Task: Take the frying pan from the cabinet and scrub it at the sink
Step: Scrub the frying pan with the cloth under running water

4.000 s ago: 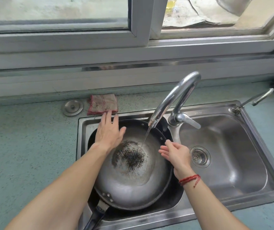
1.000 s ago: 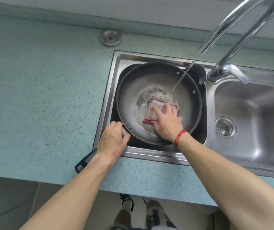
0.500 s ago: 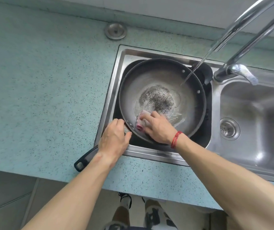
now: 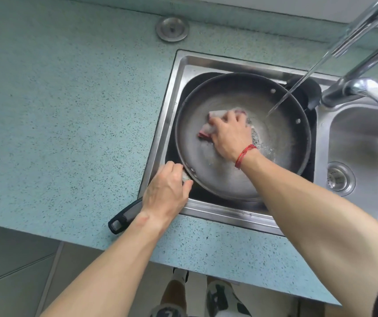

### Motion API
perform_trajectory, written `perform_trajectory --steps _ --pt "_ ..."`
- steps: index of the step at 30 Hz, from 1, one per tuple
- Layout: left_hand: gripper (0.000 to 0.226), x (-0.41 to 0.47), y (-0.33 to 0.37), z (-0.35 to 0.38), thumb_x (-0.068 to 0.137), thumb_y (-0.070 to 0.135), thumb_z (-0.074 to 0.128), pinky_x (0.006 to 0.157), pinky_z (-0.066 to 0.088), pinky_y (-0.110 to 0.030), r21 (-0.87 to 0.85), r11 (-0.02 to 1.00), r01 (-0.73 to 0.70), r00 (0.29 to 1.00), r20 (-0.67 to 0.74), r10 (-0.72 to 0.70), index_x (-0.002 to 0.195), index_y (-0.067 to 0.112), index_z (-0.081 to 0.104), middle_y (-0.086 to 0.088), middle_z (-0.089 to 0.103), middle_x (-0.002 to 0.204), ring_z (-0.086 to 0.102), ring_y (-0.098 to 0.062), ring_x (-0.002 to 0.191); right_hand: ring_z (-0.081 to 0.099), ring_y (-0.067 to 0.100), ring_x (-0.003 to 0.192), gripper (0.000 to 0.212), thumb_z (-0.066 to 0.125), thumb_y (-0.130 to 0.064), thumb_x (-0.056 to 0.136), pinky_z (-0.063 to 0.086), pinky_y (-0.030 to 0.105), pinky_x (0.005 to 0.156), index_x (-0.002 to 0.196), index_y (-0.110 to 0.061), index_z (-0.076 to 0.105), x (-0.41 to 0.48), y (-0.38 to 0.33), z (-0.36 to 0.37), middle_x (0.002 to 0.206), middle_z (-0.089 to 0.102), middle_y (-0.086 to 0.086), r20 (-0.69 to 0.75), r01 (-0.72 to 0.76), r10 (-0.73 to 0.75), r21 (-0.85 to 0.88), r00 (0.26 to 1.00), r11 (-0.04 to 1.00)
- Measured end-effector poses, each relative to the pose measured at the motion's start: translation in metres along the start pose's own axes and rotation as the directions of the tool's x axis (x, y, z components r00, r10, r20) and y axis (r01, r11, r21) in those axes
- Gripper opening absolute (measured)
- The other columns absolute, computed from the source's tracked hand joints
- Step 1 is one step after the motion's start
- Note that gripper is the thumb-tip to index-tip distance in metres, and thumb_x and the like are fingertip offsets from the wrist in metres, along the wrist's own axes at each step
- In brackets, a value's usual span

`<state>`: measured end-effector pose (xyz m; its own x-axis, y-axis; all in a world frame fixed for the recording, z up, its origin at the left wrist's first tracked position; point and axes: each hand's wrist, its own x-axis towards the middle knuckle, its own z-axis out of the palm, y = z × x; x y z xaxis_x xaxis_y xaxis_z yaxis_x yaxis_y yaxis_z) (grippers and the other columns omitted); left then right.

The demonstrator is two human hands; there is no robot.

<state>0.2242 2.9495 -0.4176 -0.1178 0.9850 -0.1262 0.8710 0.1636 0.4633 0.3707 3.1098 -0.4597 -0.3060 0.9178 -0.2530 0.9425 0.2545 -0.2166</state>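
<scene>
A grey frying pan [image 4: 281,138] lies tilted in the left basin of the steel sink [image 4: 206,211]. Its black handle [image 4: 124,217] sticks out over the counter's front edge. My left hand [image 4: 166,193] grips the pan where the handle meets the rim. My right hand [image 4: 229,133] presses a wet pink cloth [image 4: 206,131] against the middle of the pan's inside, covering most of the dark burnt patch. A thin stream of water from the tap [image 4: 366,26] lands in the pan to the right of my right hand.
The right basin with its drain strainer [image 4: 339,177] lies beside the pan. A round metal cap [image 4: 172,28] sits in the speckled teal counter [image 4: 69,110] behind the sink. My feet show on the floor below the counter edge.
My right hand has slid the cloth from the pan's near rim up to its middle, over the burnt patch. My left hand has kept its grip at the handle's base.
</scene>
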Motion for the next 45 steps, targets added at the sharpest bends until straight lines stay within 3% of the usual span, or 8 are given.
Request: perform_trajectory --steps 15,18,20,25,31,35,38,45 --pt "0.019 -0.001 0.001 -0.001 0.092 0.030 0.062 0.064 0.038 -0.024 0.035 0.999 0.000 1.000 0.029 -0.001 0.099 0.012 0.061 0.003 0.054 0.087 0.051 -0.012 0.079 0.044 0.040 0.111 0.030 0.054 -0.027 0.092 0.044 0.046 0.093 0.122 -0.029 0.057 -0.062 0.020 -0.005 0.122 0.046 0.011 0.224 -0.023 0.018 0.021 0.974 1.000" --pt "0.021 0.001 0.004 -0.001 0.091 0.030 0.062 0.064 0.039 -0.025 0.035 0.999 0.014 1.000 0.023 -0.015 0.101 0.011 0.061 0.002 0.056 0.088 0.051 -0.014 0.080 0.051 0.034 0.102 0.025 0.054 -0.042 0.094 0.045 0.046 0.096 0.118 -0.032 0.057 -0.070 0.009 -0.004 0.114 0.049 0.007 0.312 0.017 -0.050 0.108 0.949 0.994" --pt "0.021 0.001 0.004 -0.002 0.091 0.029 0.063 0.064 0.041 -0.027 0.036 0.999 0.020 1.000 0.020 -0.021 0.101 0.011 0.061 0.000 0.057 0.088 0.053 -0.016 0.081 0.056 0.025 0.097 0.023 0.056 -0.028 0.095 0.048 0.036 0.088 0.117 -0.030 0.058 -0.073 0.000 -0.005 0.107 0.051 0.001 0.355 0.035 -0.117 0.231 0.928 0.972" --pt "0.020 0.004 0.001 0.000 0.088 0.028 0.065 0.068 0.045 -0.030 0.050 0.999 -0.001 1.000 0.011 0.000 0.098 0.011 0.061 -0.001 0.056 0.086 0.054 -0.020 0.079 0.059 0.007 0.082 0.023 0.071 -0.021 0.087 0.047 0.016 0.072 0.109 -0.025 0.065 -0.068 -0.020 -0.007 0.098 0.065 -0.007 0.227 0.052 -0.217 0.568 0.949 0.821" --pt "0.017 0.008 0.002 0.000 0.082 0.022 0.071 0.075 0.047 -0.037 0.062 0.998 -0.010 1.000 -0.024 0.011 0.090 0.011 0.059 -0.003 0.057 0.083 0.054 -0.024 0.078 0.064 0.009 0.077 0.031 0.073 -0.016 0.084 0.042 0.003 0.063 0.111 -0.020 0.059 -0.029 -0.040 0.002 0.100 0.070 -0.003 0.009 0.044 -0.064 0.637 0.998 0.770" --pt "0.019 0.008 -0.001 0.002 0.084 0.024 0.070 0.075 0.046 -0.037 0.061 0.998 -0.014 1.000 -0.020 0.015 0.093 0.011 0.060 -0.003 0.058 0.085 0.054 -0.023 0.079 0.062 0.029 0.095 0.027 0.064 -0.011 0.086 0.050 0.039 0.081 0.112 -0.016 0.062 0.005 -0.044 0.004 0.103 0.067 0.009 -0.118 0.041 0.020 0.495 0.993 0.868" --pt "0.018 0.008 -0.002 0.002 0.085 0.024 0.069 0.076 0.046 -0.036 0.057 0.998 -0.014 1.000 -0.023 0.015 0.093 0.010 0.061 -0.002 0.058 0.085 0.054 -0.023 0.080 0.049 0.037 0.111 0.033 0.055 -0.011 0.088 0.045 0.042 0.084 0.118 -0.020 0.063 0.018 -0.031 0.000 0.115 0.060 0.013 -0.151 -0.003 0.056 0.334 0.987 0.943" --pt "0.018 0.008 -0.001 0.002 0.087 0.026 0.065 0.079 0.046 -0.037 0.041 0.999 0.017 1.000 -0.002 -0.017 0.096 0.011 0.060 -0.002 0.059 0.090 0.054 -0.023 0.084 0.043 0.041 0.117 0.033 0.053 -0.019 0.088 0.046 0.046 0.094 0.119 -0.026 0.060 -0.007 0.010 -0.016 0.122 0.049 0.013 0.090 -0.100 0.093 0.070 0.992 0.993"
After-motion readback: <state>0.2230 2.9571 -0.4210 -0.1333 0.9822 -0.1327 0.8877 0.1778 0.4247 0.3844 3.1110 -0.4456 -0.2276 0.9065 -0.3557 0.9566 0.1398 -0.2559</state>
